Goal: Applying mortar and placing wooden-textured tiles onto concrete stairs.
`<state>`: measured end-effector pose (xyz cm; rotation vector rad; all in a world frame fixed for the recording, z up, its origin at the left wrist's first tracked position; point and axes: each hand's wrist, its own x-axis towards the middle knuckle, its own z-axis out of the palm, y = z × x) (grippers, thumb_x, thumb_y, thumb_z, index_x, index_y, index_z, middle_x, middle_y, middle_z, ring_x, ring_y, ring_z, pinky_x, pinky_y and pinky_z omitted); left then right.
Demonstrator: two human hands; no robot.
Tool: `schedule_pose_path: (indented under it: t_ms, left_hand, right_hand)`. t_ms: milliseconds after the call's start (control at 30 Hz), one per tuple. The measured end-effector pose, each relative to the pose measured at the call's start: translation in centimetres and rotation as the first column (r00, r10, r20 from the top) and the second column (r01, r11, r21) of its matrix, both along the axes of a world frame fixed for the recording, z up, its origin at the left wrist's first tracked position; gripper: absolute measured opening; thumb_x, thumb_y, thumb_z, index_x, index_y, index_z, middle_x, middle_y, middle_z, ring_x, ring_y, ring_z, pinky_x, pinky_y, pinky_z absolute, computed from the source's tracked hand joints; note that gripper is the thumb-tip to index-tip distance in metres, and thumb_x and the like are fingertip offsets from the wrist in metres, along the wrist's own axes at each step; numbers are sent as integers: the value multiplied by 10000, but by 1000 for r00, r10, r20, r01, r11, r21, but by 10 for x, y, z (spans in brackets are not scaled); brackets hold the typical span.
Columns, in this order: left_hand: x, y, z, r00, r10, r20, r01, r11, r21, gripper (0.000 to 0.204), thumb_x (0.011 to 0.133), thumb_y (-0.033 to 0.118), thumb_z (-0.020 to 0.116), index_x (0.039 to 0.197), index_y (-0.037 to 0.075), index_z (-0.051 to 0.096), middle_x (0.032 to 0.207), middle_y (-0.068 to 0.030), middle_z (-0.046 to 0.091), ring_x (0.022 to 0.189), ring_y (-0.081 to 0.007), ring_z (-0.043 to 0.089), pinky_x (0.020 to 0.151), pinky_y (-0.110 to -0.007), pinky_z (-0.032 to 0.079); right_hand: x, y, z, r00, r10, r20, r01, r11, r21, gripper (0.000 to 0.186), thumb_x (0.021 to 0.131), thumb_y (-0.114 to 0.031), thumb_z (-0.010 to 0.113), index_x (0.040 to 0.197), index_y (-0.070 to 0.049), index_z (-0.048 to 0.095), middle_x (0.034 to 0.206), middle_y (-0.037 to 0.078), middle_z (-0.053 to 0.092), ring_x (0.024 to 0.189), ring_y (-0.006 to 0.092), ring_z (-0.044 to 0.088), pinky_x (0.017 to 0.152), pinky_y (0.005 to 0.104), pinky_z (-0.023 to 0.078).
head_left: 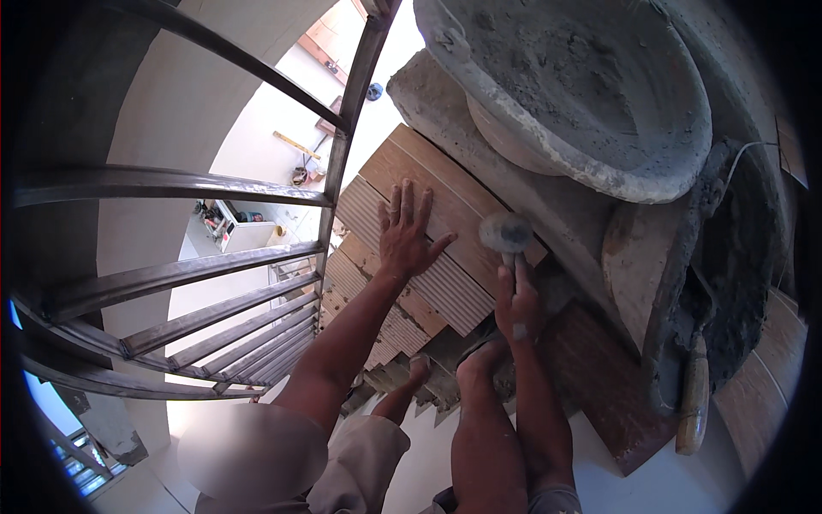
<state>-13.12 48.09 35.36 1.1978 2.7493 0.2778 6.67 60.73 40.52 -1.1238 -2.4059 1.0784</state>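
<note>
Two-handed, working at a brown tile (467, 248) lying under the left hand and extending toward the right. Resting the left hand (405, 246) open, palm down on the tile, fingers spread and pointing away, thumb out toward the right. Gripping a mallet (505, 231) by its handle in the right hand (519, 313), holding the head just beyond the fingers, over or against the tile's right end, without making clear which. Having a ribbed strip (449, 291) running between the hands, nearer than the tile. Facing a basin (638, 184) beyond and right of the right hand, holding grey mortar (591, 86). Having a dark plank (604, 390) lying near and right of the right hand, a trowel (695, 385) lying farther right, and a metal railing (329, 197) standing left of the left hand.
</note>
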Motion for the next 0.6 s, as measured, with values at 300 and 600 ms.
schedule_pose_path:
  t_ms: [300,600]
  left_hand:
    - [0,2,-6,1000,24,-7,-23,998,61,1000,840,695,551,1531,34,257,1601,-258,141,1501,-402,88,1177,-594,44]
    - [-4,-4,-2,999,35,4,-35,998,59,1021,831,698,551,1523,8,257,1599,-258,153,1504,-385,100,1180,-589,37]
  right_hand:
    - [-92,27,-45,951,239,195,-284,925,251,452,976,-307,536,1387,-122,503,1050,161,636,806,367,668,653,485,541]
    - [-86,2,-23,958,287,-10,-275,927,254,423,938,-250,583,1333,-101,542,1029,157,643,799,341,683,617,430,571]
